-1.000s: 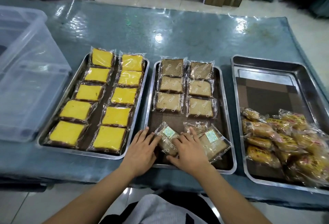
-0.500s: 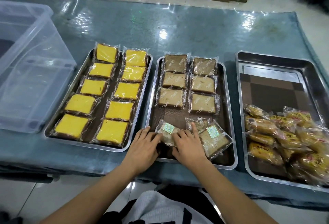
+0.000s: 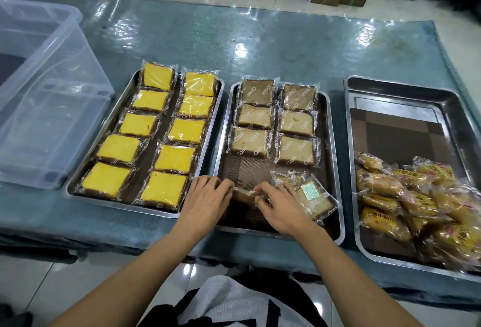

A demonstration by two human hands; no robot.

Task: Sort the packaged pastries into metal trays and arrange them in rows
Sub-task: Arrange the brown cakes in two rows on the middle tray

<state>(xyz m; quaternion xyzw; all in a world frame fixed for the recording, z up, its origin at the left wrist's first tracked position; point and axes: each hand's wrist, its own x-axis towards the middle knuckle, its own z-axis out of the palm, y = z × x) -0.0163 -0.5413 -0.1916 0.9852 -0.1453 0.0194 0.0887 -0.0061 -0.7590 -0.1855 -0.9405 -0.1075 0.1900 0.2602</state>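
Note:
Three metal trays stand side by side. The left tray (image 3: 109, 123) holds yellow packaged cakes (image 3: 166, 190) in two rows. In the middle tray (image 3: 334, 170), brown packaged cakes (image 3: 295, 151) lie in two rows at the far end. At its near end my left hand (image 3: 207, 200) and my right hand (image 3: 279, 205) both grip one wrapped brown cake (image 3: 242, 194), tipped up on edge between them. Two more loose brown packs (image 3: 313, 198) lie just right of my right hand. The right tray (image 3: 350, 144) carries a heap of golden packaged pastries (image 3: 416, 201).
A clear plastic bin (image 3: 44, 108) stands at the left on the blue-green covered table (image 3: 260, 40). The far half of the right tray shows only its brown liner (image 3: 395, 136). Floor, a white shelf and a wooden box lie beyond the table.
Both hands lay flat on the brown pack before. Now their fingers have curled round it and tipped it up on edge, so its label no longer shows.

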